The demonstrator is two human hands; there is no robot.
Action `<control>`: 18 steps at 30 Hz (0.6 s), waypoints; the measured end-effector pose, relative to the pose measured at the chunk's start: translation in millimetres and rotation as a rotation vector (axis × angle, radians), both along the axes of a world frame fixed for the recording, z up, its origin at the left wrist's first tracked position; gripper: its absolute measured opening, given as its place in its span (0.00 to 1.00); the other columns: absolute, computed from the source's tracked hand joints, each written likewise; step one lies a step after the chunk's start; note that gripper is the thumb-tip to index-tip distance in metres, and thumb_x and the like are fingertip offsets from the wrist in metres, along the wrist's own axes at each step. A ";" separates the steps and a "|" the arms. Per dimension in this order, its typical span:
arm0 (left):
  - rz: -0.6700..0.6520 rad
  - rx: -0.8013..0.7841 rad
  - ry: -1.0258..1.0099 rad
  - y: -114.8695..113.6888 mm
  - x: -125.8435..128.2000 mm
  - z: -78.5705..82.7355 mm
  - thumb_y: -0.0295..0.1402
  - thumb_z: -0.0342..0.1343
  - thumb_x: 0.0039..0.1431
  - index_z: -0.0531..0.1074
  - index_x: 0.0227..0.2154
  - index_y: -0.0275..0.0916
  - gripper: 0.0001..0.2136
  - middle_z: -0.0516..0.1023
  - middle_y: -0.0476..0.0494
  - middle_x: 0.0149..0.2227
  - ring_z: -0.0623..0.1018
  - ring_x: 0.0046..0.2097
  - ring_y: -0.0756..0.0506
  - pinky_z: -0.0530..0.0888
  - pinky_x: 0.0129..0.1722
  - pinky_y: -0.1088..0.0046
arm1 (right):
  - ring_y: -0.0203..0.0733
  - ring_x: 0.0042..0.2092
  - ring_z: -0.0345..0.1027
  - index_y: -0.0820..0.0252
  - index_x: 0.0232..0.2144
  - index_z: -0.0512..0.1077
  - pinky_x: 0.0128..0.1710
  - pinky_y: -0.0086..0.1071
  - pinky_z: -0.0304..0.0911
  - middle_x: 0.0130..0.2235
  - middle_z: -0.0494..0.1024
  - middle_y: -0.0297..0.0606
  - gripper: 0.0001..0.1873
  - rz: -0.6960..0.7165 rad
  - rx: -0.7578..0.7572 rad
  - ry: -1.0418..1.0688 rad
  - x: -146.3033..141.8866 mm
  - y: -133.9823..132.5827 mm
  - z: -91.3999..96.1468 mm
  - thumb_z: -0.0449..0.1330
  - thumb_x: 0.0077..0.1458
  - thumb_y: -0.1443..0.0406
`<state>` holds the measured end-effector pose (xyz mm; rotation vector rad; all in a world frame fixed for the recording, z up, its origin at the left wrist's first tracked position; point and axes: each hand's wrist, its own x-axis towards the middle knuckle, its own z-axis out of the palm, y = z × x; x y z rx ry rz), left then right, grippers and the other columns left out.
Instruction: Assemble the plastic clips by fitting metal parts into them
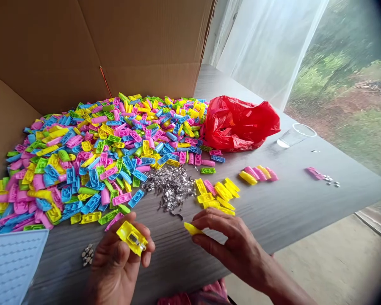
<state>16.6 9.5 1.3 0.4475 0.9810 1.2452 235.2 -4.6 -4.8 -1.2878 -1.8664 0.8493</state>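
Note:
My left hand is closed round a yellow plastic piece with a small metal part in it, held low over the table's near edge. My right hand pinches a second, smaller yellow piece by its end. A heap of small metal clips lies just beyond both hands. A cluster of yellow pieces sits to the right of the clips. A big pile of pink, blue, green and yellow pieces covers the left of the grey table.
A cardboard box wall stands behind the pile. A red plastic bag and a clear plastic cup lie at the right. A row of pink and yellow pieces, one pink piece and a white perforated tray are also here.

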 end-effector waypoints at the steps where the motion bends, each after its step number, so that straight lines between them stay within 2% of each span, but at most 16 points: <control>1: -0.004 0.011 -0.001 0.1 -0.5 -0.8 0.36 0.70 0.40 0.81 0.33 0.44 0.13 0.82 0.45 0.26 0.79 0.26 0.46 0.74 0.20 0.78 | 0.38 0.38 0.71 0.56 0.37 0.70 0.37 0.29 0.67 0.37 0.76 0.36 0.03 0.007 -0.051 -0.013 -0.8 -2.4 -0.5 0.57 0.60 0.65; 4: -0.001 0.025 -0.005 1.0 -1.0 -3.1 0.36 0.70 0.40 0.81 0.34 0.43 0.14 0.81 0.44 0.25 0.79 0.25 0.46 0.74 0.19 0.78 | 0.37 0.35 0.71 0.57 0.36 0.72 0.33 0.29 0.67 0.36 0.74 0.38 0.08 0.020 -0.182 -0.116 -1.7 -9.8 -4.5 0.52 0.62 0.67; 6: 0.002 0.024 -0.017 2.1 0.3 -4.0 0.35 0.71 0.39 0.81 0.33 0.43 0.14 0.81 0.44 0.25 0.79 0.25 0.46 0.74 0.18 0.78 | 0.38 0.32 0.70 0.58 0.36 0.72 0.31 0.30 0.67 0.34 0.73 0.38 0.10 0.012 -0.199 -0.218 -1.6 -13.5 -9.5 0.51 0.62 0.68; 9: -0.011 0.037 -0.040 3.7 3.8 -4.1 0.35 0.71 0.40 0.82 0.33 0.42 0.13 0.82 0.44 0.25 0.78 0.24 0.47 0.73 0.18 0.79 | 0.41 0.32 0.71 0.59 0.39 0.72 0.31 0.32 0.68 0.33 0.75 0.40 0.10 -0.031 -0.125 -0.374 -2.3 -16.6 -17.4 0.50 0.62 0.68; 13: -0.033 0.045 -0.058 2.8 5.4 -2.8 0.35 0.70 0.42 0.81 0.34 0.42 0.12 0.82 0.43 0.26 0.78 0.24 0.47 0.73 0.19 0.79 | 0.42 0.32 0.70 0.57 0.32 0.73 0.33 0.35 0.68 0.31 0.74 0.39 0.13 -0.042 -0.028 -0.510 -4.0 -17.5 -20.4 0.49 0.63 0.66; 15: -0.030 0.043 -0.065 1.7 4.4 -2.1 0.35 0.70 0.41 0.82 0.33 0.42 0.13 0.82 0.43 0.25 0.78 0.24 0.47 0.73 0.18 0.79 | 0.42 0.32 0.70 0.56 0.31 0.73 0.32 0.35 0.68 0.32 0.74 0.40 0.15 -0.045 0.025 -0.520 -1.8 -17.7 -17.0 0.48 0.63 0.66; 18: -0.023 0.042 -0.072 1.2 2.8 -1.3 0.34 0.71 0.40 0.82 0.33 0.42 0.13 0.82 0.43 0.25 0.79 0.24 0.47 0.73 0.18 0.79 | 0.42 0.36 0.72 0.56 0.38 0.74 0.34 0.33 0.70 0.38 0.74 0.43 0.13 -0.140 0.131 -0.397 7.7 -19.1 -6.1 0.49 0.63 0.67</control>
